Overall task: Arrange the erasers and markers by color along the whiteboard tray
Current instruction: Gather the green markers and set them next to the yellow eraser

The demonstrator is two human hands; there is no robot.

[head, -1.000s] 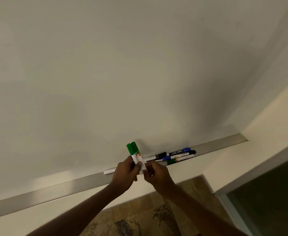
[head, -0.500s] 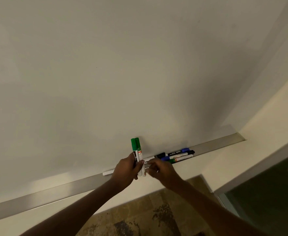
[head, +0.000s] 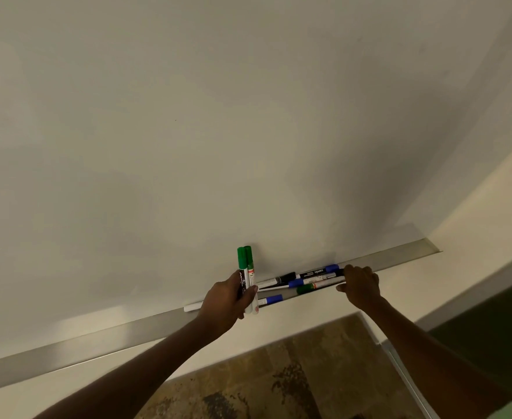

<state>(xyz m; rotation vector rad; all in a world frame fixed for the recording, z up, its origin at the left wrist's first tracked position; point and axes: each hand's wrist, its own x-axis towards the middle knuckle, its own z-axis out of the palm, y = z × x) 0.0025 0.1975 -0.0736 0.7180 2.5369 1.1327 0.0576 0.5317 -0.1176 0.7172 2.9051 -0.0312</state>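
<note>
Left hand (head: 227, 300): fingers wrapped round two green markers (head: 245, 263), upright above tray (head: 97, 346). Right hand (head: 360, 284): shifted rightward since earlier, fingers curled at right end of marker pile (head: 315, 279); hold unclear.

The one camera is sitting on my head, looking forward and down from close by at the whiteboard (head: 188, 131), its tray (head: 406, 257), my left hand (head: 224, 300) and right hand (head: 360, 285).

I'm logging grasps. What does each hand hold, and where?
The left hand grips two green-capped markers by their lower barrels. The right hand curls over ends of loose markers in the tray; whether it grips cannot be told.
</note>
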